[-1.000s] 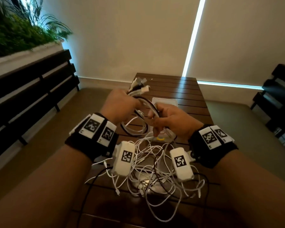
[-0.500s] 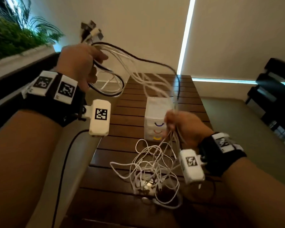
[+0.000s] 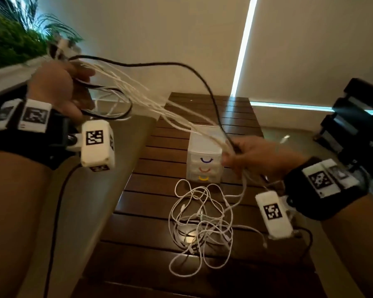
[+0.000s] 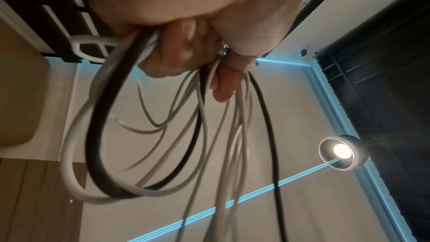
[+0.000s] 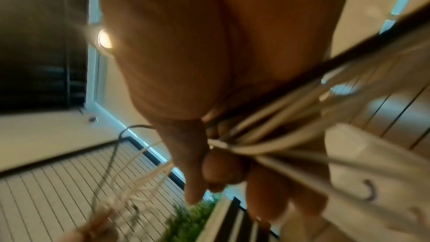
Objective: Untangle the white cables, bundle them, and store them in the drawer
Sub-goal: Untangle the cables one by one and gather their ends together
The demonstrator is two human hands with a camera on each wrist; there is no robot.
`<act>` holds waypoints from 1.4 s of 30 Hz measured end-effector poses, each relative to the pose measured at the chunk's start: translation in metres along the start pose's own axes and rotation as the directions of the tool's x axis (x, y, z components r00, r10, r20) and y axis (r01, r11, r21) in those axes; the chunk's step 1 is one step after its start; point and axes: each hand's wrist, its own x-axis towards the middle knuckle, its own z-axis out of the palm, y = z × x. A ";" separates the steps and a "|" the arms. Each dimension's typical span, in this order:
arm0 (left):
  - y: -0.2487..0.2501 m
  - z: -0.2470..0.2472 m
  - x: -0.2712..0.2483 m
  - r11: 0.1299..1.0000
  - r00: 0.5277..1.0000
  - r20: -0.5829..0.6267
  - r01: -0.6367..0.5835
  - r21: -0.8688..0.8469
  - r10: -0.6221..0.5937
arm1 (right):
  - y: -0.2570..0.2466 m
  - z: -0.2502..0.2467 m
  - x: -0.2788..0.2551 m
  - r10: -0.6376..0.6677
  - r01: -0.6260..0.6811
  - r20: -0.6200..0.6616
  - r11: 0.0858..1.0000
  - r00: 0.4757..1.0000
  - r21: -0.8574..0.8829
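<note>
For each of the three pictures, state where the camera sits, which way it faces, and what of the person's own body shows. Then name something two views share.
Head: worn on the head, looking down at the table, drawer unit, both forearms and hands.
Left wrist: looks up past the left hand gripping looped cables.
Right wrist: looks along the right hand, fingers curled round cables.
Shared: the black cable shows in all three.

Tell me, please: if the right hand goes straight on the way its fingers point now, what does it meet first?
Probably the drawer box. The right hand grips the cables with its fingers pointing left, right beside the box's right side. They look nearly touching, but depth is unclear from the head view.
</note>
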 end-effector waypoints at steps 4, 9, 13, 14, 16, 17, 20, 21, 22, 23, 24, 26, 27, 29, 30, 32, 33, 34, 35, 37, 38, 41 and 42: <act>0.014 -0.014 0.001 0.998 0.998 -0.048 0.051 0.041 -0.049 | 0.037 0.018 -0.002 0.192 -0.167 0.087 0.957 0.978 -0.236; -0.001 -0.002 -0.009 0.995 0.997 -0.012 0.082 0.048 -0.082 | 0.016 0.009 0.002 0.116 0.042 -0.261 0.847 0.958 0.530; -0.014 0.004 -0.013 0.995 0.995 -0.018 0.097 0.037 -0.097 | -0.015 -0.023 0.008 0.040 0.264 -0.408 0.704 0.912 0.660; -0.016 0.005 -0.013 0.996 0.996 -0.026 0.091 0.022 -0.090 | -0.023 -0.030 0.008 0.021 0.288 -0.429 0.711 0.903 0.642; -0.021 0.006 -0.013 0.997 0.997 -0.038 0.072 0.007 -0.072 | -0.036 -0.043 0.006 -0.018 0.326 -0.452 0.719 0.892 0.614; -0.022 0.006 -0.014 0.997 0.996 -0.048 0.073 -0.002 -0.073 | -0.044 -0.049 0.005 -0.038 0.341 -0.457 0.720 0.889 0.605; -0.023 0.006 -0.015 0.994 0.993 -0.058 0.107 0.006 -0.106 | -0.065 -0.060 0.005 -0.088 0.388 -0.468 0.703 0.879 0.596; -0.024 0.007 -0.017 0.994 0.992 -0.064 0.107 -0.002 -0.107 | -0.072 -0.063 0.004 -0.104 0.413 -0.487 0.696 0.867 0.587; -0.025 0.009 -0.018 0.995 0.993 -0.070 0.095 -0.016 -0.096 | -0.078 -0.066 0.003 -0.127 0.453 -0.526 0.697 0.841 0.556; -0.026 0.011 -0.020 0.996 0.994 -0.078 0.081 -0.025 -0.082 | -0.083 -0.067 0.004 -0.155 0.499 -0.581 0.709 0.799 0.498; -0.028 0.013 -0.021 0.998 0.994 -0.087 0.063 -0.026 -0.065 | -0.087 -0.066 0.004 -0.190 0.532 -0.622 0.733 0.759 0.425; -0.031 0.017 -0.022 0.999 0.995 -0.083 0.052 -0.013 -0.053 | -0.087 -0.056 0.009 -0.219 0.521 -0.638 0.786 0.738 0.333; -0.032 0.018 -0.023 0.998 0.995 -0.081 0.054 -0.008 -0.055 | -0.083 -0.049 0.013 -0.205 0.481 -0.617 0.816 0.760 0.321; -0.034 0.017 -0.023 0.999 0.995 -0.087 0.051 0.014 -0.049 | -0.074 -0.035 0.018 -0.175 0.425 -0.574 0.841 0.800 0.336; -0.035 0.016 -0.022 0.999 0.995 -0.095 0.035 0.027 -0.032 | -0.070 -0.031 0.019 -0.163 0.428 -0.575 0.827 0.802 0.363; -0.035 0.016 -0.022 0.999 0.995 -0.102 0.009 0.048 -0.004 | -0.067 -0.029 0.022 -0.098 0.458 -0.601 0.746 0.793 0.482; -0.033 0.016 -0.024 0.998 0.995 -0.103 -0.005 0.058 0.011 | -0.066 -0.028 0.025 -0.048 0.471 -0.618 0.695 0.784 0.543; -0.032 0.014 -0.023 0.997 0.995 -0.101 -0.017 0.078 0.025 | -0.067 -0.025 0.029 -0.009 0.480 -0.622 0.644 0.783 0.595; -0.028 0.012 -0.025 0.995 0.994 -0.106 -0.028 0.098 0.038 | -0.068 -0.019 0.034 0.025 0.477 -0.617 0.609 0.787 0.634; -0.021 0.006 -0.025 0.988 0.990 -0.137 -0.015 0.154 0.037 | -0.073 -0.003 0.043 0.058 0.460 -0.593 0.572 0.803 0.680; -0.017 0.000 -0.021 0.982 0.991 -0.135 0.001 0.188 0.024 | -0.075 0.006 0.049 0.072 0.456 -0.592 0.566 0.803 0.687; -0.007 -0.010 -0.027 0.968 0.996 -0.093 0.037 0.250 -0.014 | -0.084 0.043 0.064 0.105 0.382 -0.529 0.577 0.842 0.722; -0.003 -0.016 -0.024 0.964 0.994 -0.109 0.031 0.263 -0.002 | -0.087 0.058 0.070 0.122 0.347 -0.498 0.576 0.859 0.740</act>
